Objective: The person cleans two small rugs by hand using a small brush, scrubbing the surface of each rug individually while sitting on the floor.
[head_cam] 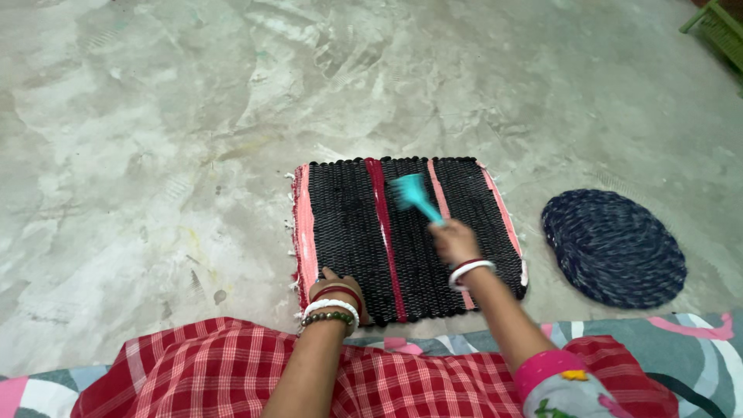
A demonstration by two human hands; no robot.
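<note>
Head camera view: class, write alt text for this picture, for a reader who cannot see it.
A person's right hand holds a turquoise brush over a black woven mat with pink and red stripes on a grey concrete floor. The left hand presses on the mat's near edge. A dark blue round braided mat lies to the right.

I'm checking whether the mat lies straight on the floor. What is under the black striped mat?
Grey concrete floor shows all around the black striped mat; anything directly beneath is covered.
</note>
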